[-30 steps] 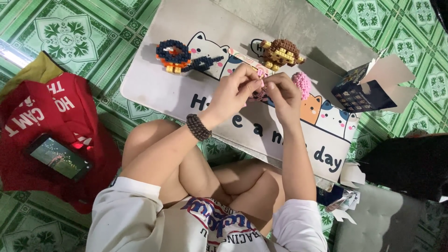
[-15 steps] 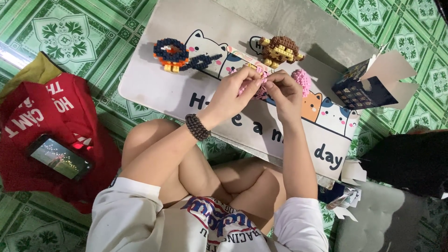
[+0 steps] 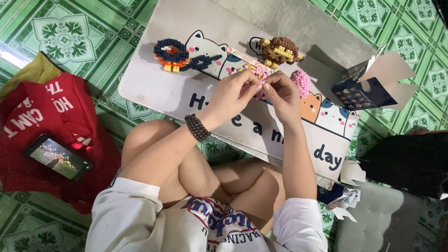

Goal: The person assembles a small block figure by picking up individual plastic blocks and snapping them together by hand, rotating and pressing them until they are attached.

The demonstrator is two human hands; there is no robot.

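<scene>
Pink brick piece [image 3: 257, 80] pinched btwn left hand [image 3: 233, 93], right hand [image 3: 280, 91] fingertips.

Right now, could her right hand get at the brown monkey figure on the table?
Probably yes. The right hand is busy holding a pink piece with the left hand, but the monkey stands just beyond it, nothing between.

Low surface [image 3: 154, 86] on the tiled floor [image 3: 56, 28], three block figures [image 3: 279, 50] along its far side, both hands [image 3: 259, 91] meeting above its middle, open box [image 3: 366, 91] at its right end, phone [image 3: 58, 157] on cloth [image 3: 42, 116] left of the knees.
</scene>
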